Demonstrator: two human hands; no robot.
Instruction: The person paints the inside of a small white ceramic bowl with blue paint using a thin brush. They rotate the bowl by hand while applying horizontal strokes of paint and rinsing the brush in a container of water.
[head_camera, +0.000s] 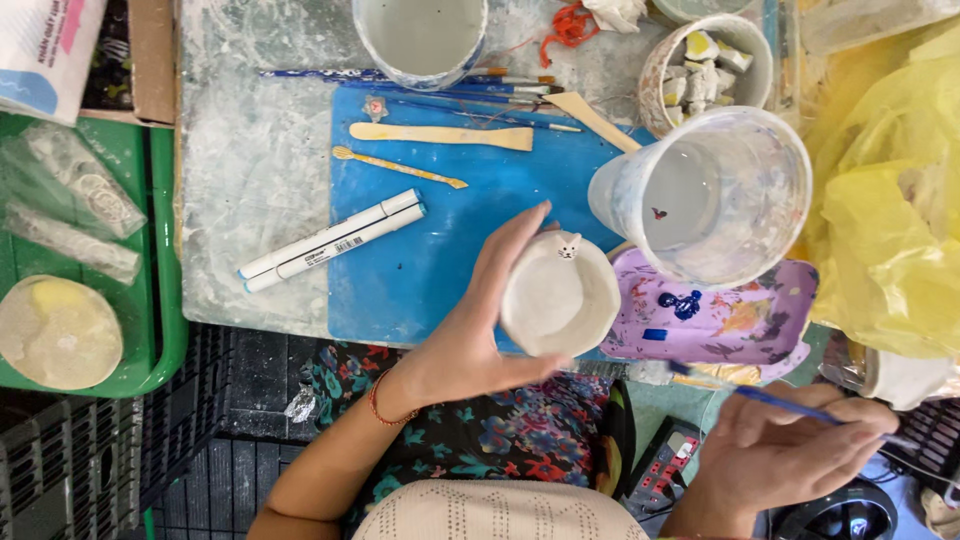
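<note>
The left hand is closed around a small white clay cup, fingers curled behind its wall so the open mouth faces up and the tiny cat face on the rim shows. Off to that grip's right, the right hand pinches a blue-handled paintbrush, its tip aimed toward the purple palette just beyond the cup. Above the palette stands a clear water tumbler, near enough for rinsing, I judge.
</note>
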